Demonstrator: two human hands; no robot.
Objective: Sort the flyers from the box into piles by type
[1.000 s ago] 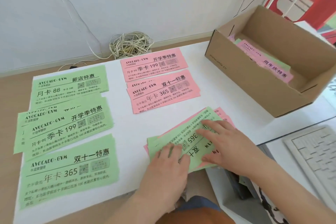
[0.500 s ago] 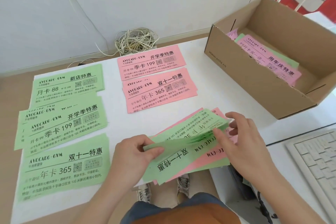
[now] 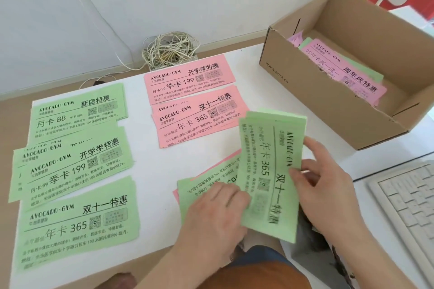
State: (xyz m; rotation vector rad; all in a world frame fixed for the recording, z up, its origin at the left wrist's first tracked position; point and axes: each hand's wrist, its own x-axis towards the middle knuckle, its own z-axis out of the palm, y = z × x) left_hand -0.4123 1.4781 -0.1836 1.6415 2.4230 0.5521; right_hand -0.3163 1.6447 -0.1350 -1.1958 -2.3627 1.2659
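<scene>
A green "365" flyer point(image 3: 270, 159) stands turned on end, lifted off a mixed green and pink stack point(image 3: 206, 180) near the table's front edge. My right hand point(image 3: 326, 185) grips its right edge and my left hand point(image 3: 213, 216) holds its lower left corner while resting on the stack. Three green piles lie at the left: the "88" pile point(image 3: 75, 112), the "199" pile point(image 3: 70, 166) and the "365" pile point(image 3: 77, 223). Two pink piles sit in the middle: a "199" pile point(image 3: 187, 77) and a "365" pile point(image 3: 199, 115). The cardboard box point(image 3: 328, 105) at the right holds more pink and green flyers point(image 3: 340, 70).
A tangle of white cable point(image 3: 169, 51) lies on the floor behind the white table point(image 3: 253, 73). A white keyboard point(image 3: 408, 206) sits at the right on a lower surface. The wall runs along the back.
Both hands went from pressing the mixed stack flat to lifting its top green flyer. That flyer has swung from lying crosswise to standing on end between the hands.
</scene>
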